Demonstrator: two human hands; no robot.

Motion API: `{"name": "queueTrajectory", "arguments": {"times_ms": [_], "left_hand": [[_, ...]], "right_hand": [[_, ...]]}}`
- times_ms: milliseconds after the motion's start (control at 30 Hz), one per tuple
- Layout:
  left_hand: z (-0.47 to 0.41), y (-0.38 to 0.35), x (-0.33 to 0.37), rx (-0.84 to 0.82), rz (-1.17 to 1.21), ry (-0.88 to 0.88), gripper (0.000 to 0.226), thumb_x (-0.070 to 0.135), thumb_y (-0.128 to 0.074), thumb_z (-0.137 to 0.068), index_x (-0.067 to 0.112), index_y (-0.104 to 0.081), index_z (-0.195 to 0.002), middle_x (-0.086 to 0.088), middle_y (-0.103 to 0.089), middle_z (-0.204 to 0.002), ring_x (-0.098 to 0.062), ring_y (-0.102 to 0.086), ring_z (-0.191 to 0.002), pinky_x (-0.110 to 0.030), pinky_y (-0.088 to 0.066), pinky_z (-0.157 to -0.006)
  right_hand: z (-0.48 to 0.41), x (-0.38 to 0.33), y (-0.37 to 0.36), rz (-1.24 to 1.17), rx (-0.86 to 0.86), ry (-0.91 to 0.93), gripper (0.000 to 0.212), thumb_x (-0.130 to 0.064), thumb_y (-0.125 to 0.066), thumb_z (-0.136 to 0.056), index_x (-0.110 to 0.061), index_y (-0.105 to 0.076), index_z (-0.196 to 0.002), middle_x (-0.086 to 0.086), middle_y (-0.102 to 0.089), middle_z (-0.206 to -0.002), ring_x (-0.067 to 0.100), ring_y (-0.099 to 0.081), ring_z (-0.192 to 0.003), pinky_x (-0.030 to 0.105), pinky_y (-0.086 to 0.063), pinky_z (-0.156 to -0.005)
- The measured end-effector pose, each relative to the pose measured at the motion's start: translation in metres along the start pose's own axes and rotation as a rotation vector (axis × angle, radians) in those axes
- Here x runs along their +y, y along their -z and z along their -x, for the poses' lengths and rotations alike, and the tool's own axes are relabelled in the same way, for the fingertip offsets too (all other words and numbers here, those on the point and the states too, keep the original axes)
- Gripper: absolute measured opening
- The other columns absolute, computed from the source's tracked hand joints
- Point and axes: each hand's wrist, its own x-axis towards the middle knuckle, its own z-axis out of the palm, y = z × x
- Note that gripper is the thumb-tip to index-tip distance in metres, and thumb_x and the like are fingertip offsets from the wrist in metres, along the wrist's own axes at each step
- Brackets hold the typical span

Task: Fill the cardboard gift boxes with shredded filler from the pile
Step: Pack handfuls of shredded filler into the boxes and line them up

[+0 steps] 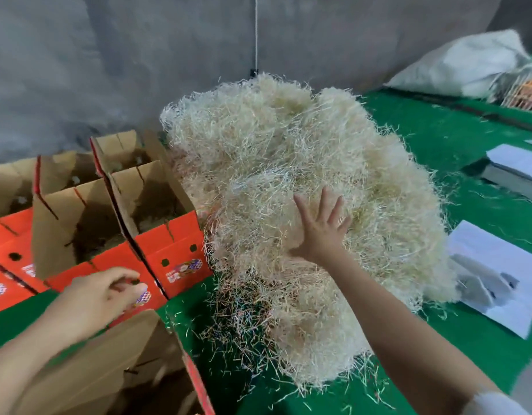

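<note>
A: Where's the filler?
B: The pale shredded filler pile (288, 151) sits on the green surface (468, 151), right of the open red cardboard gift boxes (169, 235). The right grip (320, 232) lies spread flat on it, holding nothing.
A: Risk?
B: A loose scoop could shed strands short of the boxes.
A: Left grip (100, 295)?
B: Curled by a box front; I can't tell if it pinches anything.

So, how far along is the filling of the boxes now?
Done: the red box beside the pile and its neighbour seem to hold a little filler low inside, far from full. In hand: the right hand lies spread on the pile, nothing grabbed yet. The left hand, fingers curled, is at the neighbour's front, grip unclear. Left: the near box shows no filler where visible.
</note>
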Motion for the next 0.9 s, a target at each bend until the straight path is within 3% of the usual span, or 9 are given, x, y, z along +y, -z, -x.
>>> {"name": "queueTrajectory", "arguments": {"times_ms": [100,200,300,367,467,667,733,800,900], "left_hand": [[-0.018,-0.011,0.048,0.006,0.055,-0.005,0.022,0.042,-0.063,-0.083,0.035,-0.06,-0.103,0.024,-0.058,-0.086,0.013,-0.054,-0.07,-0.007,-0.036,-0.055],[-0.039,-0.024,0.085,0.049,0.155,0.005,0.049,0.037,-0.066,-0.082,0.026,-0.05,-0.128,0.007,-0.059,-0.12,-0.003,-0.059,-0.09,-0.017,-0.042,-0.072],[-0.059,-0.033,0.115,-0.005,0.499,0.016,0.091,0.051,-0.07,-0.067,0.033,-0.025,-0.144,0.011,-0.033,-0.144,-0.011,-0.045,-0.119,-0.033,-0.042,-0.094],[-0.069,-0.037,0.133,-0.164,0.95,0.062,0.103,0.057,-0.074,-0.054,0.042,-0.024,-0.143,0.014,-0.027,-0.147,-0.01,-0.045,-0.119,-0.038,-0.048,-0.087],[-0.086,-0.047,0.149,-0.419,1.374,0.239,0.103,0.061,-0.084,-0.039,0.03,-0.05,-0.132,-0.008,-0.054,-0.132,-0.021,-0.058,-0.111,-0.042,-0.052,-0.082],[-0.088,-0.068,0.139,-0.269,1.204,0.513,0.071,0.024,-0.079,-0.057,0.0,-0.055,-0.119,-0.02,-0.053,-0.127,-0.034,-0.057,-0.107,-0.045,-0.05,-0.085],[-0.082,-0.065,0.129,-0.183,0.923,0.528,0.068,0.015,-0.081,-0.059,-0.003,-0.052,-0.119,-0.016,-0.053,-0.122,-0.032,-0.05,-0.112,-0.044,-0.04,-0.093],[-0.078,-0.055,0.123,-0.082,0.761,0.469,0.03,0.005,-0.079,-0.065,0.003,-0.054,-0.082,-0.008,-0.057,-0.083,-0.018,-0.055,-0.077,-0.033,-0.041,-0.076],[-0.076,-0.036,0.123,-0.059,0.757,0.279,0.04,-0.012,-0.075,-0.061,0.013,-0.045,-0.053,0.009,-0.039,-0.035,-0.001,-0.036,-0.03,-0.014,-0.029,-0.039]], "right_hand": [[-0.02,0.005,-0.011,0.046,-0.18,0.011,0.112,-0.047,-0.076,-0.06,-0.047,0.001,-0.141,0.01,0.032,-0.148,0.051,0.026,-0.13,0.071,0.013,-0.086],[-0.029,-0.007,-0.004,-0.133,-0.04,0.04,0.033,-0.01,-0.059,-0.078,-0.022,-0.052,-0.107,0.01,-0.031,-0.141,0.041,-0.028,-0.13,0.058,-0.027,-0.107],[-0.022,-0.036,0.018,-0.423,0.268,0.123,0.047,-0.003,-0.072,-0.069,-0.019,-0.059,-0.111,0.001,-0.05,-0.123,0.023,-0.047,-0.113,0.031,-0.036,-0.101],[-0.006,-0.059,0.034,-0.52,0.373,0.257,0.056,-0.004,-0.079,-0.061,-0.018,-0.059,-0.11,-0.002,-0.052,-0.12,0.019,-0.049,-0.106,0.025,-0.04,-0.095],[0.024,-0.09,0.044,-0.574,0.256,0.396,0.058,0.0,-0.076,-0.061,-0.017,-0.053,-0.111,-0.001,-0.046,-0.121,0.019,-0.049,-0.107,0.028,-0.045,-0.096],[-0.007,-0.053,0.084,-0.989,-0.679,0.57,0.058,-0.005,-0.068,-0.076,-0.026,-0.046,-0.125,-0.005,-0.044,-0.13,0.01,-0.053,-0.109,0.028,-0.05,-0.09],[-0.04,-0.034,0.092,-1.038,-0.52,0.474,0.054,0.001,-0.062,-0.081,-0.026,-0.048,-0.126,-0.006,-0.047,-0.134,0.01,-0.058,-0.106,0.027,-0.053,-0.085],[-0.068,-0.029,0.085,-0.705,-0.216,0.398,0.07,0.006,-0.06,-0.078,-0.027,-0.037,-0.136,-0.002,-0.037,-0.144,0.021,-0.047,-0.124,0.033,-0.044,-0.099],[-0.079,-0.037,0.051,-0.04,-0.293,0.495,0.094,-0.011,-0.066,-0.076,-0.036,-0.009,-0.147,-0.001,0.008,-0.155,0.029,0.013,-0.141,0.053,0.004,-0.112]]}}
